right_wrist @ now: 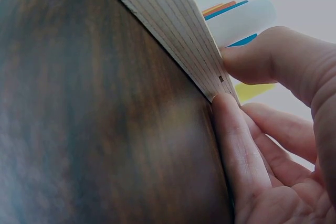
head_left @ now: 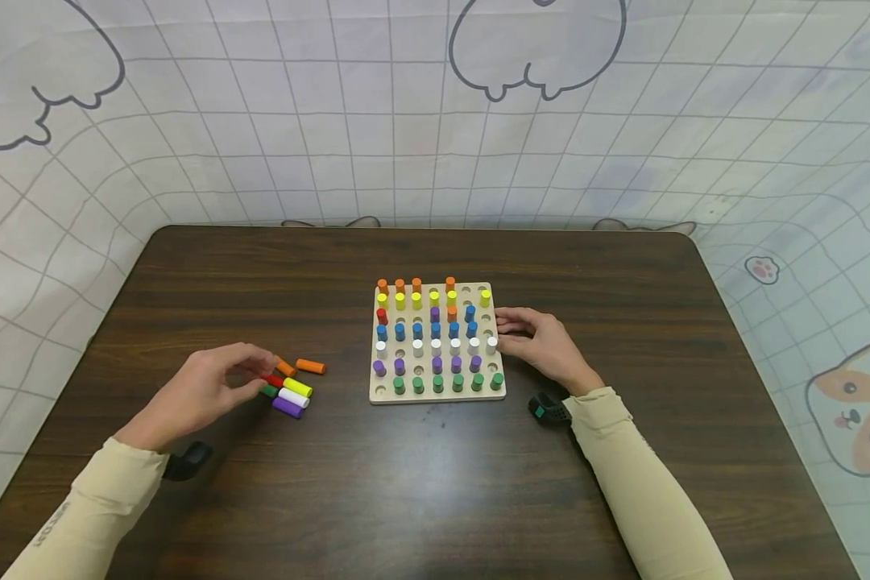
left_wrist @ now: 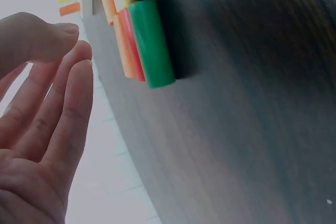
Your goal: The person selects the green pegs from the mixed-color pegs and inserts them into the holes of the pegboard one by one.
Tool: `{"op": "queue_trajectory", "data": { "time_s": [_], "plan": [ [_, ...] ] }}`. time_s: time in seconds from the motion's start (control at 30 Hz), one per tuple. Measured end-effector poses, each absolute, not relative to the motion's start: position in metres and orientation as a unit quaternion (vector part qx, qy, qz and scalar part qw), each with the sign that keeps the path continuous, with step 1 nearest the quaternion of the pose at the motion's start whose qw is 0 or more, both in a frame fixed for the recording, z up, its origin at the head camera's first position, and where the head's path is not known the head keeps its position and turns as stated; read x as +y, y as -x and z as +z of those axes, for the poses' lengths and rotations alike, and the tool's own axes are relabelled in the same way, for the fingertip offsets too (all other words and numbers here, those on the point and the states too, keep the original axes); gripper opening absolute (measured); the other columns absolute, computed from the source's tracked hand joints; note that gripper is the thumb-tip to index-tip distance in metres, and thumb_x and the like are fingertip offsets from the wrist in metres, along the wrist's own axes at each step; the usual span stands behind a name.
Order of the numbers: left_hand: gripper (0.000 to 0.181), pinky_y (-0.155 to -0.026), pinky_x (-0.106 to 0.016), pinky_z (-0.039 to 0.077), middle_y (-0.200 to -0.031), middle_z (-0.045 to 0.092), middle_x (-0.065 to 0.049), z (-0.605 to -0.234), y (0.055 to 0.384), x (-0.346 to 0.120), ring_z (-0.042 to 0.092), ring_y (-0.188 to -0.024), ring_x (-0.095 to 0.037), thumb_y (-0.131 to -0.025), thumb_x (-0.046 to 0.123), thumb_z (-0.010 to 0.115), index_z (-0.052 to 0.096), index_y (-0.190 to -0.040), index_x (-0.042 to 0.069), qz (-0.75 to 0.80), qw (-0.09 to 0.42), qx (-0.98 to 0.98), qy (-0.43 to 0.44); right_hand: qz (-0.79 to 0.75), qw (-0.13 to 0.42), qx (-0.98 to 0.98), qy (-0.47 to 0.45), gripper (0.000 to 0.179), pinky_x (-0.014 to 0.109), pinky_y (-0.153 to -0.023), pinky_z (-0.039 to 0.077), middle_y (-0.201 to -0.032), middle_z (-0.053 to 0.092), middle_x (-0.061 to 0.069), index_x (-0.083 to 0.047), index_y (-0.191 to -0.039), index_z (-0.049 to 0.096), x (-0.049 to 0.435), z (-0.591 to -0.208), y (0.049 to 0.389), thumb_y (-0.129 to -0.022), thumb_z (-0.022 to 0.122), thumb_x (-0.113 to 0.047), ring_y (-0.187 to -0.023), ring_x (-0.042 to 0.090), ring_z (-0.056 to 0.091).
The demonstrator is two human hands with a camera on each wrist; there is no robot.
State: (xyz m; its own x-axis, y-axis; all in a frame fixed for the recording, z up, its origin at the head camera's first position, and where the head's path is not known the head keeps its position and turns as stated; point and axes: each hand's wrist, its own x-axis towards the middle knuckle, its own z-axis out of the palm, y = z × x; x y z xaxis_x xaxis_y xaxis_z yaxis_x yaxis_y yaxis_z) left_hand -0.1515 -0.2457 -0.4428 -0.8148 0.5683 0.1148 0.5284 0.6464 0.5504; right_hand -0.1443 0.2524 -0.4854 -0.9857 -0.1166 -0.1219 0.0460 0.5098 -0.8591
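At the left, my left hand point(head_left: 201, 391) hovers beside a small group of loose pegs, its fingers loosely bent and holding nothing. The group has a green peg point(left_wrist: 152, 43), a red peg point(head_left: 273, 380), a yellow peg point(head_left: 298, 387), a white peg point(head_left: 293, 398), a purple peg point(head_left: 287, 407) and two orange pegs point(head_left: 310, 366). My right hand point(head_left: 547, 350) touches the right side of a wooden pegboard point(head_left: 435, 399), with thumb and fingertips against its edge in the right wrist view. Rows of upright coloured pegs fill much of the board; several holes are bare.
The pegboard lies on a dark brown wooden table point(head_left: 435, 499). A pale cloth point(head_left: 362, 129) with grid lines and cartoon animals hangs behind and around the table. Each wrist wears a black device point(head_left: 548, 409).
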Motion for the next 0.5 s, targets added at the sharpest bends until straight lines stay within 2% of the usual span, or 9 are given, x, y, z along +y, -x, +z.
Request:
{"op": "queue_trajectory", "data": {
  "time_s": [0.2, 0.5],
  "plan": [
    [0.036, -0.084, -0.042, 0.064, -0.105, 0.077, -0.003, -0.446, 0.151, -0.249, 0.075, -0.093, -0.02, -0.083, -0.007, 0.08, 0.071, -0.113, 0.01, 0.281, 0.05, 0.913, -0.29, -0.496, 0.083, 0.864, 0.022, 0.057, 0.028, -0.099, 0.057, -0.139, 0.067, 0.007, -0.016, -0.146, 0.058, 0.252, -0.485, 0.144, -0.093, 0.076, -0.029, -0.124, 0.023, 0.066],
    [0.035, -0.082, -0.032, 0.064, -0.106, 0.078, -0.001, -0.454, 0.152, -0.251, 0.075, -0.092, -0.017, -0.083, -0.004, 0.081, 0.072, -0.113, 0.013, 0.265, 0.052, 0.918, -0.291, -0.497, 0.083, 0.864, 0.022, 0.057, 0.034, -0.102, 0.057, -0.139, 0.067, 0.006, -0.016, -0.146, 0.058, 0.252, -0.485, 0.143, -0.093, 0.076, -0.029, -0.124, 0.023, 0.066]
  ]
}}
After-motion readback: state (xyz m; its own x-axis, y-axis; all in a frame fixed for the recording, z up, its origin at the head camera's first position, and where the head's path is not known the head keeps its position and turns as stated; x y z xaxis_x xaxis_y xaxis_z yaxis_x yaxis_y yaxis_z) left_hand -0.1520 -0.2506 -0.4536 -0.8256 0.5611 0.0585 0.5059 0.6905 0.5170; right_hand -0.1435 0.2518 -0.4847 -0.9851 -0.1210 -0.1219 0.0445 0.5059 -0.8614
